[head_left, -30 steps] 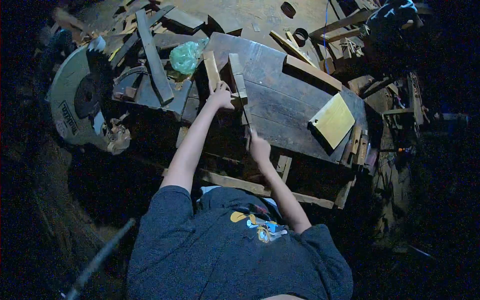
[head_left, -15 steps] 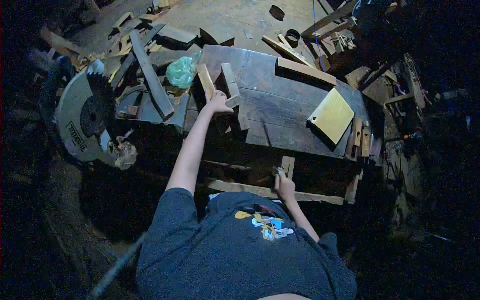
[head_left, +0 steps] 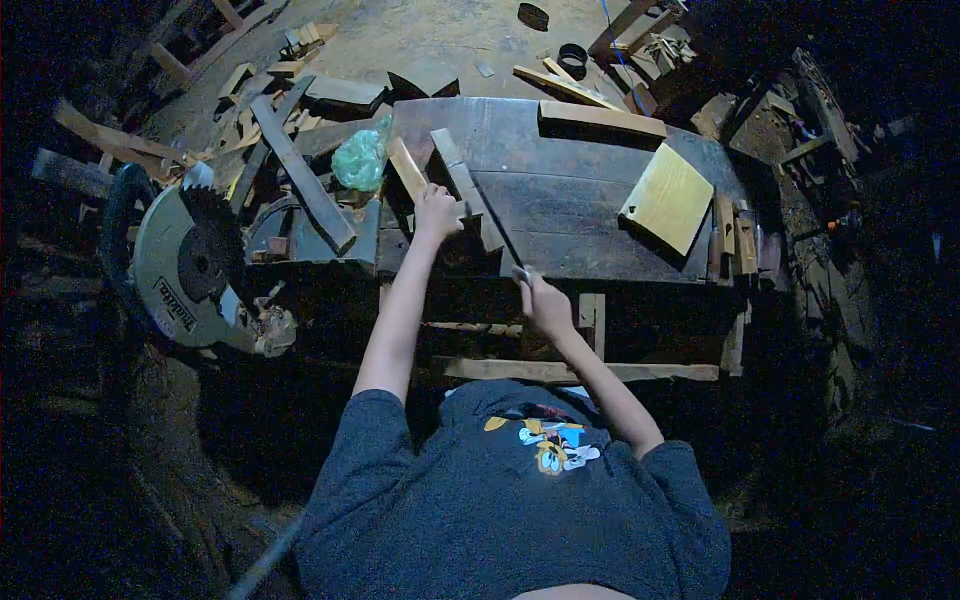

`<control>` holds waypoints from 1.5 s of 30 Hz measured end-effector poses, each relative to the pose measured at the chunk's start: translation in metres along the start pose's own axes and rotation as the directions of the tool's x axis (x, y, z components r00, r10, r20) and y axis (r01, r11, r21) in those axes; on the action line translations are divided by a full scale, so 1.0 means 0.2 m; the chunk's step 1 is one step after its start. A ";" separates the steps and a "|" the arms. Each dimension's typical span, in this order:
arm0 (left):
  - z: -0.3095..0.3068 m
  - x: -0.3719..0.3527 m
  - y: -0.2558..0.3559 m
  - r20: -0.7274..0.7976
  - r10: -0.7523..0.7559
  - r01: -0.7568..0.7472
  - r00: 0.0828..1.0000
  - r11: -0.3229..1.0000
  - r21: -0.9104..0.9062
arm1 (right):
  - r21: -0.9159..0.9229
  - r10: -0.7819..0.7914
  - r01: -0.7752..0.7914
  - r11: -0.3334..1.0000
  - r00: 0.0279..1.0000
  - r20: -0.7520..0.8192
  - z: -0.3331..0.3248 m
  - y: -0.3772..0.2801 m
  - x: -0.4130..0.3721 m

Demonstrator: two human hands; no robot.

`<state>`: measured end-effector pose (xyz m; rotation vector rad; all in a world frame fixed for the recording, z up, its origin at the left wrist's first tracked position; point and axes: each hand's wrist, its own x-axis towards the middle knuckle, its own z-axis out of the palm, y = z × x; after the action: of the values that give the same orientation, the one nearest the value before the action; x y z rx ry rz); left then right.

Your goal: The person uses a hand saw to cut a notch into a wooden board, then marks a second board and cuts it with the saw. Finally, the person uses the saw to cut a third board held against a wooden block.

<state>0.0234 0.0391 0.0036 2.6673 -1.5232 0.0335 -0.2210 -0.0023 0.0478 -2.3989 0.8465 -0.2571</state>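
Note:
My left hand [head_left: 437,212] is closed over the near end of a pale wooden block [head_left: 406,168] on the workbench [head_left: 570,225]. Just right of it lies a greyish notched strip of wood [head_left: 452,160]. My right hand [head_left: 547,304] is wrapped round the near end of a long, thin, dark tool [head_left: 497,224], whose exact kind I cannot make out. The tool slants up and left over the bench, its far end close to the notched strip. Whether it touches the wood does not show.
A circular saw [head_left: 185,270] with an exposed toothed blade is at the left. A green plastic bag [head_left: 360,160] and a long board [head_left: 300,175] lie nearby. On the bench's right are a yellow board [head_left: 670,200], a wooden beam [head_left: 600,119] and wooden-handled tools [head_left: 742,240].
My right hand has risen and moved left with the dark tool, bringing it over the bench near my left hand. My left hand stays on the wooden block while the view shifts slightly.

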 end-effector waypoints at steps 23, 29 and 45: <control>0.00 0.11 -0.04 0.304 -0.021 0.064 0.952 0.989 -0.131 | -0.263 -0.094 0.119 0.957 0.990 0.107 0.16 -0.07 0.25; 0.00 0.09 -0.04 0.238 0.035 -0.005 0.971 0.992 -0.126 | -0.229 0.008 0.047 0.972 0.972 0.235 0.12 -0.14 0.34; -0.05 0.13 -0.02 0.336 -0.074 0.123 0.939 0.984 -0.126 | -0.185 0.038 -0.010 0.983 0.989 0.145 0.03 -0.15 0.13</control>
<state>0.0392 0.0199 0.0141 2.7274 -1.3994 -0.5359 -0.1845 0.0030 0.0604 -2.5390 0.8624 0.0103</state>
